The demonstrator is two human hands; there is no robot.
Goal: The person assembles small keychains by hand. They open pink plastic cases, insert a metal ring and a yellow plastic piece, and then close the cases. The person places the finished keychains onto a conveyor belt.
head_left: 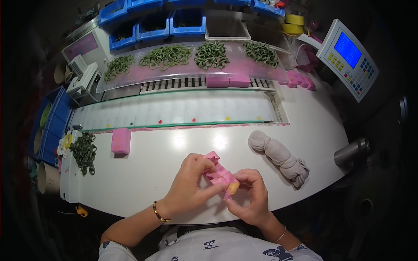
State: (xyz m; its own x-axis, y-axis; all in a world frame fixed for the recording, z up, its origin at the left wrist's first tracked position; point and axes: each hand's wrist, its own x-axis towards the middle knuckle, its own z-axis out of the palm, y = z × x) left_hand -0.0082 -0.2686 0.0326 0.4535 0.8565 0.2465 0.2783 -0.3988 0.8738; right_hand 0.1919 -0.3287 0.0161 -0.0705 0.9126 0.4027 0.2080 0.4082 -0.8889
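Note:
Both hands work on a crumpled pink paper piece (217, 173) above the near middle of the white table. My left hand (188, 182) is closed on its upper left part, with the thumb reaching toward the middle. At the lower right end, my right hand (250, 193) pinches the paper between thumb and fingers. A small yellow part (233, 188) shows at that end; what it is I cannot make out. To the left stands an upright pink block (121, 141). A rolled grey cloth bundle (281, 158) lies right of my right hand.
Beyond lies a long white slatted strip (174, 108) with coloured dots, then rollers (174, 83). Above them a translucent shelf (165, 71) carries several heaps of green rings. Blue bins (187, 29) stand behind. A keypad display (348, 56) and metal cup (352, 152) are at right.

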